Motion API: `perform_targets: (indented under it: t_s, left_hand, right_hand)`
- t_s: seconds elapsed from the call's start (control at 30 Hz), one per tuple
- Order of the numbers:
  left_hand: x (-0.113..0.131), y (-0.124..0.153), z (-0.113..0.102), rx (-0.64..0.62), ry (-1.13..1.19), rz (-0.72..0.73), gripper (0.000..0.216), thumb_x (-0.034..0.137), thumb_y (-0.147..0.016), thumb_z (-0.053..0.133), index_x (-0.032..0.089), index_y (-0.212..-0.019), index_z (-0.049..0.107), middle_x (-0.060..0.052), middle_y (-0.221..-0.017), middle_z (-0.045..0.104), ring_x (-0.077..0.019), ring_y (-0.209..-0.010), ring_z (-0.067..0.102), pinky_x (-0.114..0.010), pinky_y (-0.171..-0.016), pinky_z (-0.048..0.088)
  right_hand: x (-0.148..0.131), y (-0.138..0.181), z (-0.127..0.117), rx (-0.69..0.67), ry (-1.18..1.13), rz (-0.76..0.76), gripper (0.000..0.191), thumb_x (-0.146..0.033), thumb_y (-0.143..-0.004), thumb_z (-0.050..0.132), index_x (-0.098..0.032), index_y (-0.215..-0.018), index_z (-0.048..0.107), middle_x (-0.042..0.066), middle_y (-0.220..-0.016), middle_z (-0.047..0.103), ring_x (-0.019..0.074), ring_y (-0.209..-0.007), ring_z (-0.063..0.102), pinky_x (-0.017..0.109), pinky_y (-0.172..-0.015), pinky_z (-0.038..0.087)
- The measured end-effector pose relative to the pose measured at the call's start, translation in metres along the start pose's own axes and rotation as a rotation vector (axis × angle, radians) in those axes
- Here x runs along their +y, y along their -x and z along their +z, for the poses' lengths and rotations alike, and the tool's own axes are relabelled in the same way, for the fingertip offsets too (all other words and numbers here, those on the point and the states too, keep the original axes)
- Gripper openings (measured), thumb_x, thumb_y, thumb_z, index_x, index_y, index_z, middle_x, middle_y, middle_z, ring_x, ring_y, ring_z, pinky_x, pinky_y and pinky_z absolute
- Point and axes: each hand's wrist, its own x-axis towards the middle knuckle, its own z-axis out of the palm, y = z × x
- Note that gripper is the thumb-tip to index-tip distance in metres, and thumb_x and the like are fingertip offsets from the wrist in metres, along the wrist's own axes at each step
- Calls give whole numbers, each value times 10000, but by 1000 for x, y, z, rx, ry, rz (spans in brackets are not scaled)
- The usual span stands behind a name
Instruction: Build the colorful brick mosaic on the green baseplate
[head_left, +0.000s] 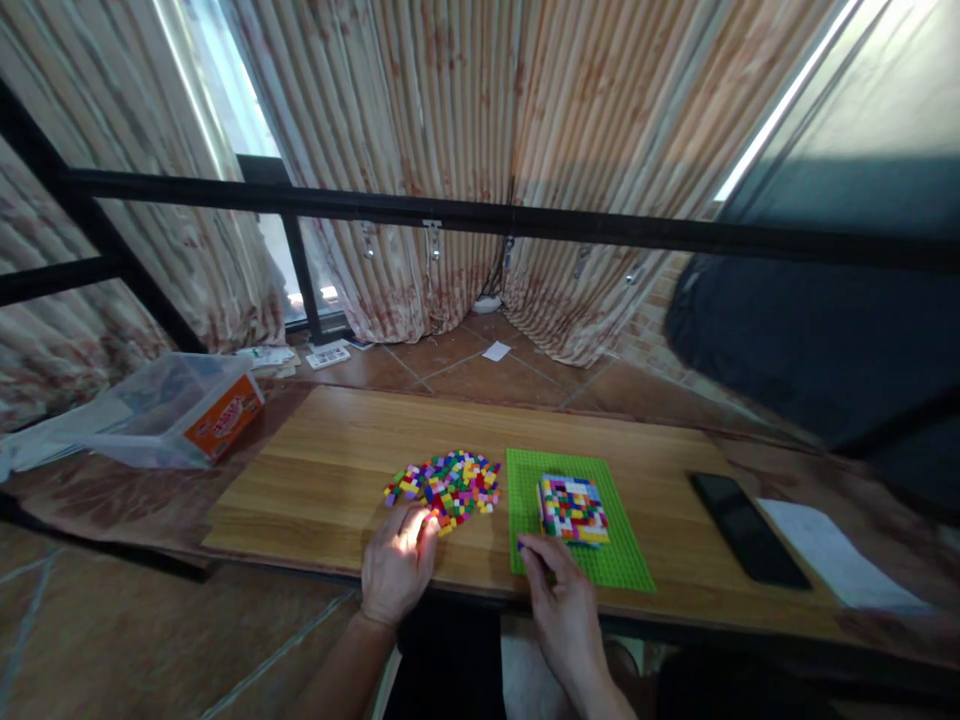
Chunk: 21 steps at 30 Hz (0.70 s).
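Note:
A multicoloured block of toy bricks (574,508) is built up on a green baseplate (630,565). At the plate's near left edge, my right hand (562,595) is closed in a pinch on a small dark blue or purple toy brick (520,544). A loose heap of small bricks (454,483) in many colours lies left of the plate. My left hand (397,560) is at the near left side of this heap, its fingers curled together; what they hold, if anything, is too small to make out.
All this lies on a wooden board (300,500). Right of the plate are a black phone (748,530) and a white sheet of paper (840,555). A clear plastic bin (161,420) with an orange label stands at the left. A black metal bar (465,212) crosses before the curtains.

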Motion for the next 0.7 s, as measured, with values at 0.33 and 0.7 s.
perform_targets:
  t_s: [0.33, 0.7]
  left_hand:
    - [-1, -3, 1, 38, -29, 48, 166, 278, -917, 479, 187, -950, 615, -71, -929, 708, -208, -895, 663, -321, -797, 527]
    - [1, -5, 0, 33, -61, 45, 173, 282, -920, 477, 185, -940, 619, -73, -916, 707, -213, -866, 665, -321, -777, 523]
  right_hand:
    - [33, -21, -65, 233, 120, 102, 281, -425, -838, 556, -197, -920, 697, 91, -951, 709, 212, -823, 657, 339, -729, 520]
    - [24, -40, -55, 238, 443, -1, 275, -391, -864, 480, -205, -823, 679, 55, -800, 673, 178, -674, 608, 301, -639, 439]
